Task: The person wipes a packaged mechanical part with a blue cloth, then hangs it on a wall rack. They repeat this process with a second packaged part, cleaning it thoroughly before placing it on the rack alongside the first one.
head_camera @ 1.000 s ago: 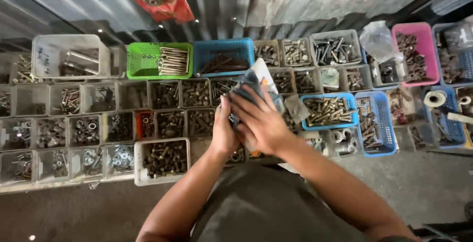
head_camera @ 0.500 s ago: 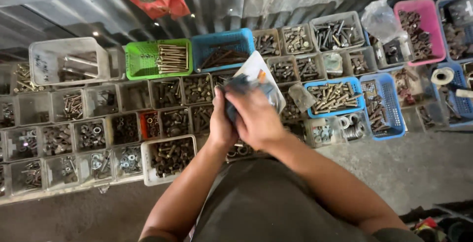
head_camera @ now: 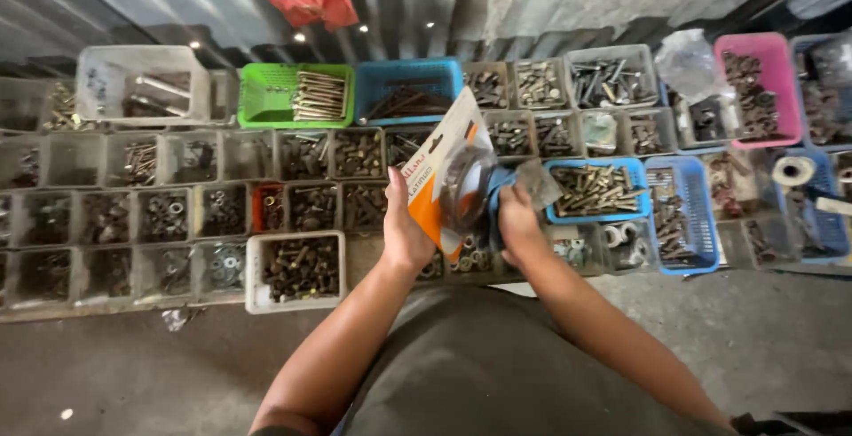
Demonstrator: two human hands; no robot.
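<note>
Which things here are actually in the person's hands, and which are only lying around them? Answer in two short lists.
In hand:
- carded blister pack, orange and white, held by the left hand
- blue cloth, gripped by the right hand

Lying about:
- green basket of long bolts
- blue basket
- pink basket
- white bin of dark bolts
- tape roll

Bins of bolts, nuts and washers packed wall to wall across the floor; no gaps between them. Green basket and blue basket sit hard against the corrugated wall at the back. Left hand and right hand hover over the middle bins, a carded pack between them blocking that spot. Bare concrete floor near the white bin and to the right gives open passage.
</note>
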